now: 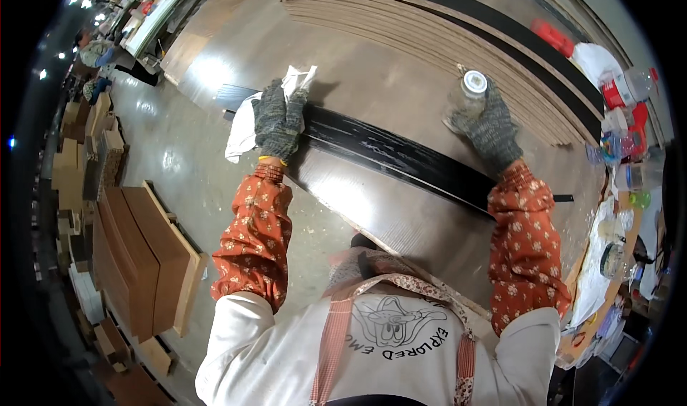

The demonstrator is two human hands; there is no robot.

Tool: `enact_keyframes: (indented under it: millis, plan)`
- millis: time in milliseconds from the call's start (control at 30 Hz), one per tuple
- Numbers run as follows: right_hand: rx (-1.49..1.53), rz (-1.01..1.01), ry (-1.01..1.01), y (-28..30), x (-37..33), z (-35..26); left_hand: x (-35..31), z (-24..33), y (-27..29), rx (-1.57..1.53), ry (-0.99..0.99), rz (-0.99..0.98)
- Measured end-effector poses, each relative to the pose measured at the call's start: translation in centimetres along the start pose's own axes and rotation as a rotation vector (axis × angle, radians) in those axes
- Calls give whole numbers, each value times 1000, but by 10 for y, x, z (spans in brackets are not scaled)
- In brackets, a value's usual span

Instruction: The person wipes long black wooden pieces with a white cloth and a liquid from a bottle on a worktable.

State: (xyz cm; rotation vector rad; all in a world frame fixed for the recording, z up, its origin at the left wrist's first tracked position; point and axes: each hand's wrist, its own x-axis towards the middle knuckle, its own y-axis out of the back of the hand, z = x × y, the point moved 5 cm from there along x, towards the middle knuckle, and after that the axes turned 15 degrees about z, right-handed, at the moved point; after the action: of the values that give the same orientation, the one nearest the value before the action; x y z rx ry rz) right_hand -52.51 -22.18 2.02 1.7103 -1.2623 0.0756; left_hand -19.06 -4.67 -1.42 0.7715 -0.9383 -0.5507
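Observation:
A long black board (401, 152) lies slantwise across the brown worktable (372, 76), with whitish streaks along its top. My left hand (279, 123), in a grey knitted glove, is closed round a white cloth (243, 130) at the board's left end. Part of the cloth sticks up past the fingers, and part hangs over the table's edge. My right hand (490, 130), gloved alike, grips a clear bottle (469, 98) with a white cap, above the table beyond the board. The bottle's lower part is partly hidden by the glove.
Stacked brown strips (415, 48) with black faces lie along the far side. Bottles, including a red-labelled plastic bottle (630, 87), and other clutter crowd the right. Brown panels (132, 255) rest on a pallet on the floor at left. Another person (118, 56) stands far left.

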Motion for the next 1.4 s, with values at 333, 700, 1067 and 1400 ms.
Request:
enact_keyframes:
  millis: [333, 700, 1067, 1400]
  plan:
    - [6, -289, -305, 66, -62, -1, -5, -16, -9, 186, -41, 62]
    - [-112, -110, 82, 77, -163, 5, -124, 233, -36, -58, -206, -266]
    - [-49, -93, 101, 91, -151, -11, -29, 84, -1, 278, -116, -26]
    - [-77, 151, 162, 85, -157, -4, -140, 305, -18, -340, -293, -437]
